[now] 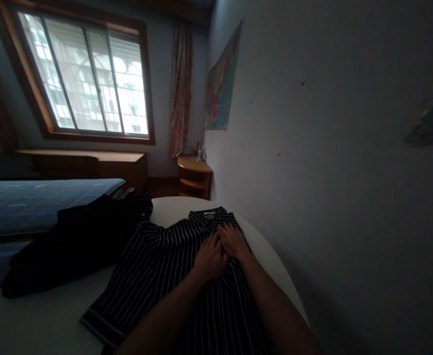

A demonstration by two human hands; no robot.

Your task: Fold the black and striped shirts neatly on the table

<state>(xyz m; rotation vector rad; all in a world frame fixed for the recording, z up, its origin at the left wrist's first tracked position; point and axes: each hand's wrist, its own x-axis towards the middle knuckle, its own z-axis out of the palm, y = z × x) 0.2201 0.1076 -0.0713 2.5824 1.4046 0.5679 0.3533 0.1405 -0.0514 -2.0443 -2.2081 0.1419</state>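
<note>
A black short-sleeved shirt (168, 261) with thin white stripes lies front up, its collar (206, 215) at the far end. Both hands meet on the shirt front just below that collar. My left hand (211, 256) has its fingers bent onto the cloth near the front opening, gripping it. Close beside it, my right hand (233, 240) holds the cloth from the right, fingers angled toward the left hand. The fingertips are partly hidden, and I cannot make out a button between them. The shirt's lower part runs beneath my forearms.
The shirt lies on a pale round-edged table (275, 266). A heap of dark clothing (76, 241) covers its left side. Beyond are a bed with a blue plaid cover (46, 202), a wooden desk (122, 157) and a corner shelf (194, 165). A wall (330, 197) rises at right.
</note>
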